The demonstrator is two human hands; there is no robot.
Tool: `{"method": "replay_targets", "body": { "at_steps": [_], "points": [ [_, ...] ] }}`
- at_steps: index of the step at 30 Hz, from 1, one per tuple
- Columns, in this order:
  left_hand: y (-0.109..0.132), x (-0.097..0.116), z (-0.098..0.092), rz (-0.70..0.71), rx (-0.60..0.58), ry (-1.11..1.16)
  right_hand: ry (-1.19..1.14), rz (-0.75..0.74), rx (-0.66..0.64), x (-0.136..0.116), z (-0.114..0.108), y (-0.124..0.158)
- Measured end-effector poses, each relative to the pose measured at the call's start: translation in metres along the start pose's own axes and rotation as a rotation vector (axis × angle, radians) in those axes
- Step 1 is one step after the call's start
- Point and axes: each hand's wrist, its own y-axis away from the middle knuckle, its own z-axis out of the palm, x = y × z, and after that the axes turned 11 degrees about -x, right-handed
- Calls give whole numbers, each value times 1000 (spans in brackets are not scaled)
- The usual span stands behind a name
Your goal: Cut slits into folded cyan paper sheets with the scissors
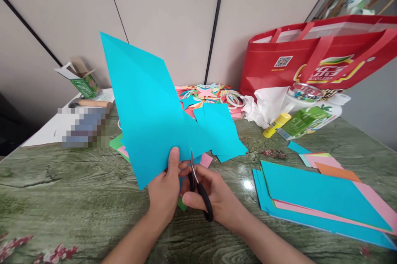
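Note:
My left hand [164, 191] grips a large sheet of blue paper [145, 115] by its lower edge, thumb on top. The sheet is held up at a tilt above the table. In my right hand [214, 193] is a pair of scissors [201, 193] with black handles, its blades at the sheet's lower right edge. How far the blades are apart is hard to see. Behind the sheet lie cut blue paper pieces [217, 129]. Part of a pink scrap [206, 160] and a green scrap [182, 203] show near my hands.
A stack of coloured paper [322, 198] lies on the right of the table [77, 206]. Behind it are a yellow glue stick [277, 125], crumpled tissue [266, 103], a green carton [310, 121] and a red bag [269, 65]. Folded paper stars [206, 92] lie at the back; an opened box [82, 82] stands left.

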Motion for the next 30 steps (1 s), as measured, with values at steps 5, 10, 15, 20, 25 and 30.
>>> {"method": "replay_targets", "body": {
  "at_steps": [5,10,15,20,25,30],
  "points": [
    [2,-1,0,58,-5,16,20,-1,0,1,-1,0],
    [3,1,1,47,-8,-20,40,9,12,1,-1,-1],
    [2,-2,-1,38,27,-94,37,-2,12,1,0,-1],
    [3,-1,-1,9,23,-97,38,2,3,-1,1,-1],
    [3,-2,0,-1,33,-69,33,8,11,-2,2,-2],
    [2,-5,-1,22,29,-82,30,6,12,-1,2,-2]
  ]
}}
